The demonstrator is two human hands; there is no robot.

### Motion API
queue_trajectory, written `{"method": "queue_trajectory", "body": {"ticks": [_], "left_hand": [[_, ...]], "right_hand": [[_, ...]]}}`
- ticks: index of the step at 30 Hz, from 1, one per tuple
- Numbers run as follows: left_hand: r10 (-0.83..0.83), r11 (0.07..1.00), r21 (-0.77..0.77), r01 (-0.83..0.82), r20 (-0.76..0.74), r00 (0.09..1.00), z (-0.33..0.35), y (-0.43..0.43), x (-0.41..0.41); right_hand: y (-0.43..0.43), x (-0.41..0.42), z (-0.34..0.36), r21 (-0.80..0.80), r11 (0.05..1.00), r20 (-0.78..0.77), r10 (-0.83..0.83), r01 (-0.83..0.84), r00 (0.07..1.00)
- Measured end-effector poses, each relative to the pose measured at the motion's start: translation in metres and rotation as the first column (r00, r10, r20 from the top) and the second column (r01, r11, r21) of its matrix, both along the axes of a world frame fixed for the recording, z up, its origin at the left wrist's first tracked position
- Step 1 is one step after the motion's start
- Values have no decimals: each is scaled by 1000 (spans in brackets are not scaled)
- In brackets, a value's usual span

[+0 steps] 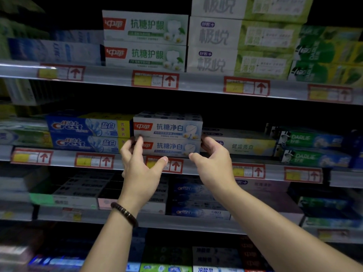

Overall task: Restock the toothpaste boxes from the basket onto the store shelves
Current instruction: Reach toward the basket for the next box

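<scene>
Between left grip, right grip — lower toothpaste box.

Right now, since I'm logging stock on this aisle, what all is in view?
white-blue boxes: two, stacked, middle shelf centre.
Crest boxes: two, blue, stacked left of them.
Darlie boxes: two, green, same shelf, right.
green-white boxes: two, stacked, upper shelf.
price tags: many, red and yellow, shelf edges.
bracelet: one, dark beads, left wrist.
left hand: fingers curled at the lower white-blue box's left end.
right hand: fingers at its right end.
</scene>
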State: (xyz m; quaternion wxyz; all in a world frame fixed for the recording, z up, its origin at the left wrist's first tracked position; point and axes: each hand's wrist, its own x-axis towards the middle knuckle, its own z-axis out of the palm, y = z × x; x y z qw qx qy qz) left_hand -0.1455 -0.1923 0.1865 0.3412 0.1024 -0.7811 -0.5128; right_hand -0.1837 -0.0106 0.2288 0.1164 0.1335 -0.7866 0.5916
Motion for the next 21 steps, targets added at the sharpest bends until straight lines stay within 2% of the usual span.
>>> {"method": "queue_trajectory", "body": {"ticks": [9,14,21], "left_hand": [[11,1000,-12,-11,-8,1000,6,19,18],[-32,998,44,33,-31,999,12,36,32],[-151,981,136,141,67,986,16,70,59]], "right_hand": [[20,8,-8,-56,997,-2,-47,47,999],[42,23,-8,-108,993,31,-34,37,999],[80,50,-18,-127,992,117,-9,23,993]]}}
